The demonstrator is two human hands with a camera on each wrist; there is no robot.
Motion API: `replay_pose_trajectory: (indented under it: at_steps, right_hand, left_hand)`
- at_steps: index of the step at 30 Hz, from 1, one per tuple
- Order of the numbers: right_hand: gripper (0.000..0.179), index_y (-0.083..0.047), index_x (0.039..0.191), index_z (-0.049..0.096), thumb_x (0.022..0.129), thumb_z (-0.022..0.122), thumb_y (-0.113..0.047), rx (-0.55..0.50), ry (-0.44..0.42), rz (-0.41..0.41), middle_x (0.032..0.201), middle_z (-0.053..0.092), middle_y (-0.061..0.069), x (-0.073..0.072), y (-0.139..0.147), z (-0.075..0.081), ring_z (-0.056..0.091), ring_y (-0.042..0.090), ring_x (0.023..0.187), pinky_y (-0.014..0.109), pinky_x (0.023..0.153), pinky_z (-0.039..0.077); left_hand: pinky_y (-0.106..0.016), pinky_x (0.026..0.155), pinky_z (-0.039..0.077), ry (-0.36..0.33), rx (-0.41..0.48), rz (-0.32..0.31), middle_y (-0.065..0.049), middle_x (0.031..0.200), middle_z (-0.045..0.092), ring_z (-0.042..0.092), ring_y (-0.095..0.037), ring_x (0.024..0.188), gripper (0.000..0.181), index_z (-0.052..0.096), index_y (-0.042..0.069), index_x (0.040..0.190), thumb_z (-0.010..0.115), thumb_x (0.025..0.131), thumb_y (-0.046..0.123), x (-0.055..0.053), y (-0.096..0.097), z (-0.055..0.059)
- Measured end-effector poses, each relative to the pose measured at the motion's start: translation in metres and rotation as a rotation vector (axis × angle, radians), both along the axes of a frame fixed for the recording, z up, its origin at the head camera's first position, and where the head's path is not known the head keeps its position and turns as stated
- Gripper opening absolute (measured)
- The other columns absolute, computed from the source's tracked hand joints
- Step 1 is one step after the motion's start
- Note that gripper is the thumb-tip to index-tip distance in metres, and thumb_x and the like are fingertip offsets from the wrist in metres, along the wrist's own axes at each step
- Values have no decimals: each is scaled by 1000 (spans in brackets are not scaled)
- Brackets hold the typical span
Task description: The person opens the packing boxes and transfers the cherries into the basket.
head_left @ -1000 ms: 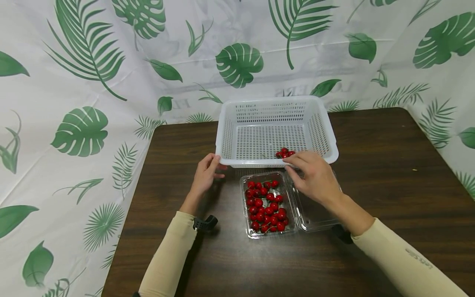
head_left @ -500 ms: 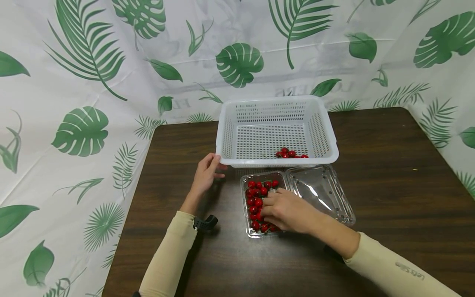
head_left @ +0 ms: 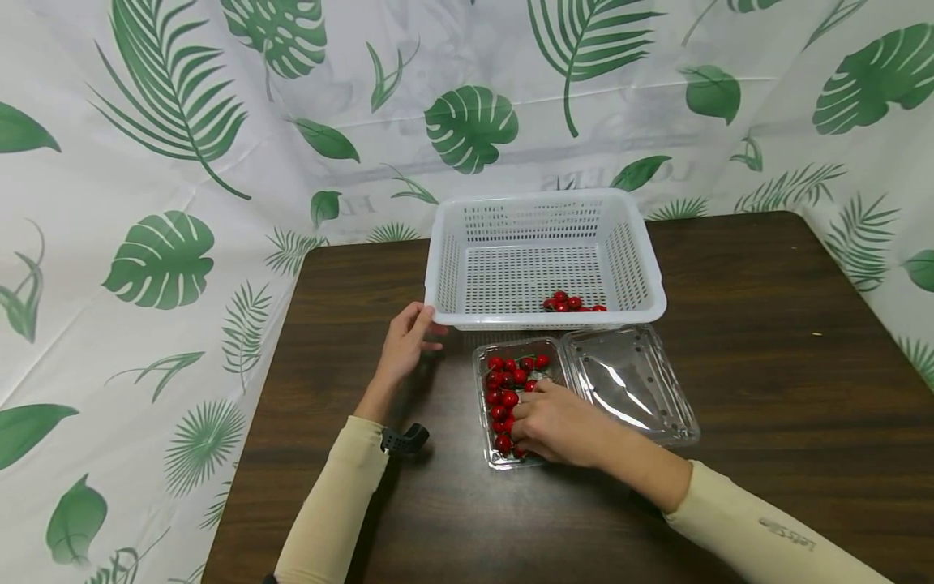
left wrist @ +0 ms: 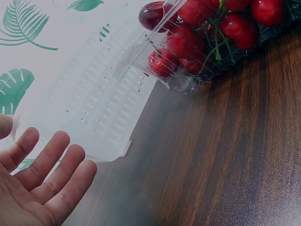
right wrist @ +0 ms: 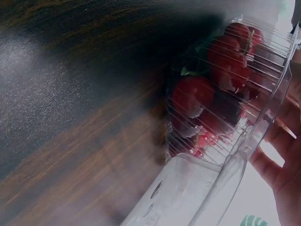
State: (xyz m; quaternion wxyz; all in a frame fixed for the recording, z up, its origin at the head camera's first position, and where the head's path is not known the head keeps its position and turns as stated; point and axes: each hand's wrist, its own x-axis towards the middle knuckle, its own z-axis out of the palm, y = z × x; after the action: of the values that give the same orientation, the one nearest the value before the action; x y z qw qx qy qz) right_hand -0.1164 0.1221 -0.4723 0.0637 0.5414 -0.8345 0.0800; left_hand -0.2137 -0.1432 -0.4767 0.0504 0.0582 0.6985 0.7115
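A clear plastic clamshell box (head_left: 483,442) holds red cherries (head_left: 508,398) with green stems; behind it stands a white perforated basket (head_left: 525,318). My right hand (head_left: 565,426) reaches into the box from the right, its bent fingers down among the cherries. What those fingertips hold is hidden, even in the right wrist view, where the hand (right wrist: 284,141) shows behind the box's clear wall. At the basket's front left corner, my left hand (head_left: 401,345) touches the rim with its thumb. In the left wrist view its fingers (left wrist: 61,169) are spread and loosely extended.
Several cherries (head_left: 574,302) lie inside the basket near its front right. The box's clear lid (head_left: 627,377) is folded back flat on the right. A dark wooden table (head_left: 766,341) bears everything; a leaf-printed white cloth (head_left: 292,178) hangs behind it.
My right hand has come from the basket's front rim down into the clamshell box. More cherries show at the basket's front right. My left hand has stayed at the corner.
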Motion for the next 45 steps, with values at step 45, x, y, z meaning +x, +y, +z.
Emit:
replay_pose_trajectory:
  at_steps: [45]
  right_hand:
    - [38,-18,93,70,65,61,4,36,66,-68,81,49,-5,1,7,23,48,15,72,26,61,37]
  left_hand:
    - [-62,73,55,54,-54,36,-27,101,64,57,-58,99,29,54,-7,107,47,106,21,-4,0,-14]
